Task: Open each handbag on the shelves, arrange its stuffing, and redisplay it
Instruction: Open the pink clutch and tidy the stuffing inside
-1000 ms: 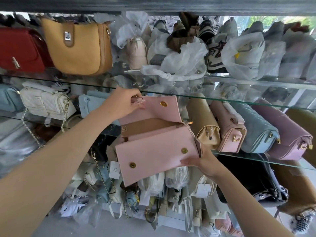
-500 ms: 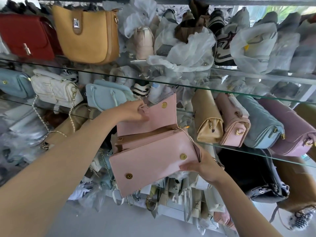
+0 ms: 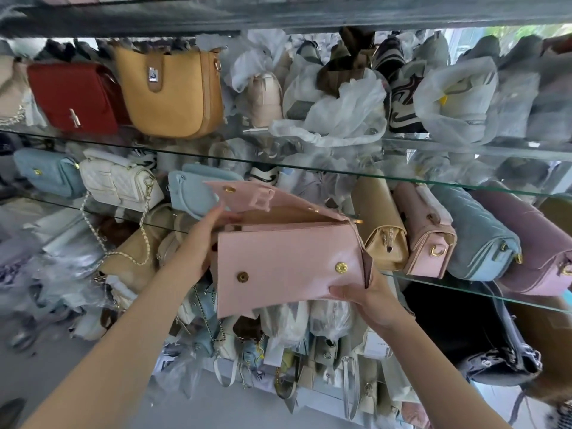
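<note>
A pale pink flap handbag [image 3: 288, 267] is held in front of the glass shelves, its flap [image 3: 263, 198] lifted up and back so the tan lining shows. Two brass snap studs sit on its front panel. My left hand [image 3: 205, 239] grips the bag's left end, fingers curled behind it and thumb near the opening. My right hand [image 3: 368, 297] holds the lower right corner, fingers pinching the bottom edge. No stuffing shows inside the opening.
Glass shelves [image 3: 464, 184] carry many bags: a red bag [image 3: 74, 97] and mustard bag [image 3: 173, 91] up left, plastic-wrapped bags [image 3: 340, 109] at the top, tan, pink, blue and mauve bags [image 3: 483, 233] at right. More bags hang below, with a black bag [image 3: 464, 329].
The pink bag has swung level and nearer to me. My left hand left the flap's edge and moved down to the bag's left end. The flap stands further open.
</note>
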